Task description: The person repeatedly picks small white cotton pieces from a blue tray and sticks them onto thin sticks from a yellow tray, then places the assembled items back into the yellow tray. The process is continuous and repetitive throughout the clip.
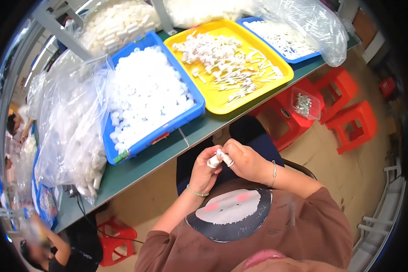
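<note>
My left hand (203,171) and my right hand (245,159) meet over my lap, just off the front edge of the green table (136,170). The left hand pinches a small white plastic cap (212,161). The right hand grips a small white nozzle piece (225,158) that touches the cap. A blue tray (161,131) full of white caps stands on the table right ahead of my hands. To its right a yellow tray (220,106) holds several white nozzle pieces with thin tubes.
A second blue tray (294,58) with white parts and a clear bag (313,22) sit at the right end. Clear bags of white parts (70,131) lie left. Red plastic stools (349,122) stand beyond the table, one carrying a small bag (303,104). Other people sit at far left.
</note>
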Tool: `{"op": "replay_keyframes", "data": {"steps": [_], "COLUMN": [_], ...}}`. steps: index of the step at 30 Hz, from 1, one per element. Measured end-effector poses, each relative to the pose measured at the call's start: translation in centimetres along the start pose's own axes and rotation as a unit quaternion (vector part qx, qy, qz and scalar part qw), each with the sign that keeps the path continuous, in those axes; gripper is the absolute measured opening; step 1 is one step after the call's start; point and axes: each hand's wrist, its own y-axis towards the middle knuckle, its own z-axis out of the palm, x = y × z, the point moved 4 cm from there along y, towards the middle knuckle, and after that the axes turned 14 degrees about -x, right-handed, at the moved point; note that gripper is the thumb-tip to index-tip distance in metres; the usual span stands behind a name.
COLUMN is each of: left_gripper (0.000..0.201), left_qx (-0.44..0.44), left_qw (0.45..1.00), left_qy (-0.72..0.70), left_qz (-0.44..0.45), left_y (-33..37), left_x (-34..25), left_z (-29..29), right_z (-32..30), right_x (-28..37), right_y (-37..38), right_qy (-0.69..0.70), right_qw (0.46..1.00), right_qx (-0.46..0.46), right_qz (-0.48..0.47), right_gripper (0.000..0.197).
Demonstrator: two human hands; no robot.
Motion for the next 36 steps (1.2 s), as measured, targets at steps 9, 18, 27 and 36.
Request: {"op": "replay_keyframes", "data": {"steps": [9,18,27,36], "left_gripper": [0.021,0.024,0.024,0.024], "left_qx": [0.042,0.026,0.041,0.041], "left_qw": [0.999,0.999,0.999,0.998], "left_qy": [-0.027,-0.022,-0.021,-0.043], "left_qz": [0.017,0.003,0.016,0.013], "left_y": [-0.6,-0.1,-0.3,-0.1], "left_x": [-0.1,0.7,0.3,0.0], "left_z": [0.6,0.0,0.3,0.3], "right_z": [-17.1,-15.2,-15.5,-15.4], "right_x": [-6.0,-10.5,-11.3,-6.3], "right_y": [12.7,14.9,14.5,13.1], "right_qy": [-0.283,-0.515,-0.472,-0.359], "right_qw": [0.956,0.843,0.877,0.931], "right_qx": [-0.072,0.140,0.085,-0.047], "right_qz": [-0.037,0.071,0.026,-0.041], "right_gripper": [0.013,0.007,0.008,0.021]}}
